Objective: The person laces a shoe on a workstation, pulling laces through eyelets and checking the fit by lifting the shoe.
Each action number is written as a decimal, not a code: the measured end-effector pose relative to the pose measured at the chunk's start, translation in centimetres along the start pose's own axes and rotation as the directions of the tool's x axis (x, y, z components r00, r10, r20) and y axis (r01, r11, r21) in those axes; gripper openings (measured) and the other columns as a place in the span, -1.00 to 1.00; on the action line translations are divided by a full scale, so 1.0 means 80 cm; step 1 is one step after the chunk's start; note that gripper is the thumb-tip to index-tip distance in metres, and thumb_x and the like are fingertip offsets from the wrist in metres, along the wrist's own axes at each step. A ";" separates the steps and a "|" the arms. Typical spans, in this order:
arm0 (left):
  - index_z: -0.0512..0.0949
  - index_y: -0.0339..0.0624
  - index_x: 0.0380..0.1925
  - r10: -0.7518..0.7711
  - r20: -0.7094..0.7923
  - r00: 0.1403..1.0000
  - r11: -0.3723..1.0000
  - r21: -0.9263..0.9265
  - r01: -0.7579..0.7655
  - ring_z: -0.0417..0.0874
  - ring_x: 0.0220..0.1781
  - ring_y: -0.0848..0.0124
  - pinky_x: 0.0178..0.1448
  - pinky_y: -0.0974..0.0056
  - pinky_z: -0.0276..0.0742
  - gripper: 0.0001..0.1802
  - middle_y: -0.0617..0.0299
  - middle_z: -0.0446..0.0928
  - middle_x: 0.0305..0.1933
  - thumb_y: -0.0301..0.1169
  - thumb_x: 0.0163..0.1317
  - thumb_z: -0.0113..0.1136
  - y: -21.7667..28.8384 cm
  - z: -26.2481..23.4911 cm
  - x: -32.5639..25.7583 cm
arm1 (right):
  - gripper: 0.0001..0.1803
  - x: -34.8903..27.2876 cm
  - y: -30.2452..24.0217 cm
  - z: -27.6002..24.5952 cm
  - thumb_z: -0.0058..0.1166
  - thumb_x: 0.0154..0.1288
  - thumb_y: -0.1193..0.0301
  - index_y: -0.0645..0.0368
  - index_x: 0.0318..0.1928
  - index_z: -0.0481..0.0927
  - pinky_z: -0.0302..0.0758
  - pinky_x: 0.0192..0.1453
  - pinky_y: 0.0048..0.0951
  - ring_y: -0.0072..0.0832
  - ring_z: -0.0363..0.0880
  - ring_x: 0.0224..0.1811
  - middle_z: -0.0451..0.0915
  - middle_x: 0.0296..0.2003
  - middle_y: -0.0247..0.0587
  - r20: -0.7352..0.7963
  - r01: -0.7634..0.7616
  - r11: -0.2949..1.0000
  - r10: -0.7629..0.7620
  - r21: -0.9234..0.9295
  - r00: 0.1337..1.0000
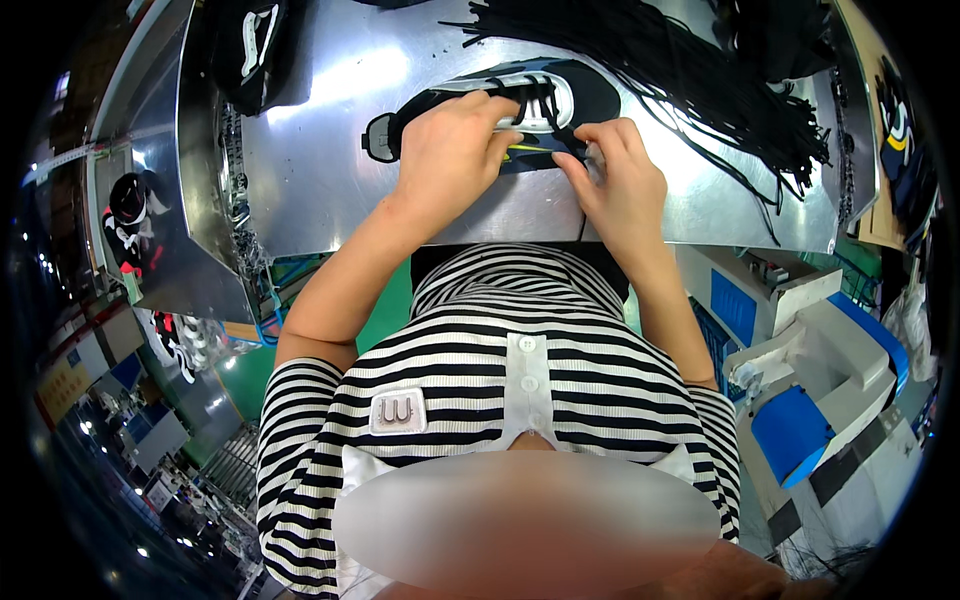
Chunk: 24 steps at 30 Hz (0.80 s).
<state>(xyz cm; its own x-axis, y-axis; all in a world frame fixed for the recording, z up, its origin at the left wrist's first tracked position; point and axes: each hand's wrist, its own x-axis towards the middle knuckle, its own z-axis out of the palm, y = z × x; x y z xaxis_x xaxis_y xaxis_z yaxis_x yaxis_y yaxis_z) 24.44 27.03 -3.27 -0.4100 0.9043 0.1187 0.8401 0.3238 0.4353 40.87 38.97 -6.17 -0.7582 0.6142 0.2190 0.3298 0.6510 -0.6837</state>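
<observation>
A dark shoe upper (597,88) with a pale lacing panel lies sideways on the metal table, its toe to the right and its heel loop to the left. A black shoelace (540,92) runs across the panel through several eyelets. My left hand (447,150) lies over the heel half, fingers and thumb closed on the shoe's near side by the eyelets. At the near edge toward the toe, my right hand (625,178) pinches a dark lace end between thumb and forefinger. A thin yellow line shows between the hands; I cannot tell whether it belongs to the shoe.
A large bundle of loose black laces (690,75) covers the far right of the metal table (330,190). Another black shoe piece (255,50) sits at the far left. A pale machine with blue panels (790,430) stands right of me, and more shoe parts (130,225) are at the left.
</observation>
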 end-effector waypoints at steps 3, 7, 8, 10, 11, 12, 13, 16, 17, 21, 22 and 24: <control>0.66 -0.16 -0.15 -0.050 0.042 0.998 0.992 -0.113 0.055 0.68 -0.30 0.16 -0.19 0.20 0.57 -0.73 0.15 0.66 -0.20 -0.28 0.20 0.32 -0.002 0.002 0.003 | -0.80 0.012 0.012 0.015 0.31 0.15 0.46 0.12 -0.22 0.57 0.54 -0.37 -0.34 -0.34 0.64 -0.41 0.53 -0.19 -0.32 -0.048 0.051 0.998 -0.050 0.036 0.998; 0.66 -0.16 -0.15 -0.079 -0.014 0.997 0.989 -0.127 0.077 0.69 -0.33 0.12 -0.19 0.20 0.58 -0.73 0.14 0.68 -0.18 -0.29 0.19 0.32 -0.011 0.004 0.009 | -0.82 0.019 -0.003 -0.001 0.29 0.15 0.51 0.16 -0.25 0.56 0.51 -0.41 -0.42 -0.36 0.62 -0.48 0.58 -0.30 -0.26 -0.091 -0.004 0.987 0.019 0.163 0.996; 0.66 -0.16 -0.16 -0.091 -0.033 0.995 0.988 -0.126 0.086 0.69 -0.32 0.12 -0.19 0.20 0.58 -0.73 0.13 0.68 -0.19 -0.29 0.18 0.32 -0.011 0.003 0.009 | -0.83 0.021 -0.006 -0.004 0.27 0.17 0.54 0.17 -0.23 0.57 0.48 -0.43 -0.46 -0.39 0.59 -0.52 0.59 -0.35 -0.23 -0.143 0.081 0.983 -0.057 0.166 0.988; 0.66 -0.18 -0.18 -0.106 -0.064 0.992 0.986 -0.135 0.097 0.69 -0.30 0.12 -0.18 0.19 0.58 -0.74 0.13 0.67 -0.21 -0.30 0.18 0.33 -0.004 0.000 0.012 | -0.82 0.020 -0.003 -0.003 0.27 0.17 0.55 0.17 -0.21 0.58 0.47 -0.44 -0.47 -0.40 0.57 -0.53 0.59 -0.35 -0.24 -0.123 0.121 0.976 -0.100 0.179 0.987; 0.65 -0.18 -0.20 -0.100 -0.085 0.991 0.986 -0.143 0.087 0.69 -0.29 0.13 -0.18 0.19 0.57 -0.75 0.12 0.67 -0.22 -0.30 0.17 0.32 -0.004 0.000 0.012 | -0.82 0.019 -0.002 -0.002 0.26 0.18 0.56 0.17 -0.20 0.59 0.46 -0.45 -0.47 -0.40 0.56 -0.54 0.59 -0.34 -0.24 -0.113 0.142 0.972 -0.123 0.187 0.986; 0.65 -0.19 -0.21 -0.090 -0.111 0.990 0.986 -0.153 0.073 0.69 -0.28 0.14 -0.18 0.19 0.57 -0.75 0.12 0.66 -0.23 -0.30 0.17 0.32 -0.003 0.000 0.014 | -0.80 0.019 -0.004 -0.001 0.28 0.18 0.53 0.17 -0.16 0.60 0.45 -0.45 -0.47 -0.41 0.55 -0.55 0.58 -0.35 -0.23 -0.107 0.162 0.967 -0.143 0.195 0.984; 0.64 -0.20 -0.22 -0.090 -0.133 0.987 0.986 -0.153 0.069 0.70 -0.27 0.15 -0.18 0.19 0.57 -0.76 0.11 0.66 -0.24 -0.30 0.17 0.32 -0.005 0.000 0.012 | -0.80 0.016 -0.015 -0.006 0.28 0.19 0.51 0.17 -0.16 0.60 0.46 -0.45 -0.45 -0.39 0.55 -0.54 0.59 -0.34 -0.23 0.009 0.114 0.961 -0.120 0.251 0.993; 0.63 -0.23 -0.24 -0.068 -0.288 0.955 0.991 -0.133 0.030 0.69 -0.28 0.15 -0.21 0.23 0.56 -0.81 0.10 0.64 -0.29 -0.41 0.15 0.33 -0.013 -0.011 0.015 | -0.80 -0.005 -0.040 -0.022 0.28 0.23 0.46 0.18 -0.14 0.60 0.43 -0.45 -0.51 -0.48 0.53 -0.53 0.62 -0.28 -0.23 0.292 0.023 0.938 -0.131 0.346 0.947; 0.63 -0.23 -0.24 -0.062 -0.331 0.942 0.991 -0.131 0.019 0.69 -0.28 0.15 -0.22 0.24 0.56 -0.82 0.10 0.64 -0.30 -0.43 0.15 0.34 -0.015 -0.018 0.019 | -0.80 -0.017 -0.037 -0.019 0.28 0.25 0.45 0.20 -0.14 0.61 0.40 -0.47 -0.60 -0.59 0.51 -0.53 0.65 -0.24 -0.25 0.342 0.040 0.934 -0.169 0.354 0.924; 0.64 -0.21 -0.27 0.028 -0.396 0.918 0.997 -0.050 -0.052 0.64 -0.43 0.19 -0.35 0.23 0.50 -0.83 0.13 0.60 -0.39 -0.46 0.13 0.35 -0.015 -0.035 0.019 | -0.83 -0.018 -0.025 -0.027 0.26 0.26 0.46 0.22 -0.16 0.61 0.43 -0.43 -0.63 -0.65 0.48 -0.53 0.67 -0.16 -0.27 0.321 0.024 0.959 -0.118 0.283 0.940; 0.63 -0.21 -0.27 0.042 -0.387 0.921 0.997 -0.041 -0.063 0.63 -0.45 0.19 -0.36 0.23 0.49 -0.84 0.14 0.59 -0.40 -0.47 0.12 0.35 -0.012 -0.036 0.017 | -0.85 -0.002 -0.023 -0.025 0.26 0.26 0.46 0.22 -0.20 0.61 0.46 -0.39 -0.61 -0.63 0.53 -0.48 0.67 -0.21 -0.28 0.213 -0.012 0.940 -0.065 0.342 0.975; 0.63 -0.20 -0.29 0.074 -0.369 0.926 0.996 -0.022 -0.088 0.61 -0.49 0.21 -0.38 0.22 0.47 -0.84 0.15 0.57 -0.43 -0.47 0.12 0.35 -0.003 -0.037 0.013 | -0.82 0.033 -0.017 -0.006 0.29 0.25 0.46 0.27 -0.19 0.62 0.42 -0.34 -0.64 -0.72 0.50 -0.42 0.65 -0.34 -0.34 0.045 -0.057 0.835 0.038 0.547 0.998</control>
<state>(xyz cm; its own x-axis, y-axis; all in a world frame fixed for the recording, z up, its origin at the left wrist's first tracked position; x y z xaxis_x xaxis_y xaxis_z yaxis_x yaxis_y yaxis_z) 22.74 27.08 -0.65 -0.4488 0.7591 0.4716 0.8649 0.2363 0.4428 38.69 39.92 -4.27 -0.7697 0.6177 0.1612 0.0109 0.2652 -0.9641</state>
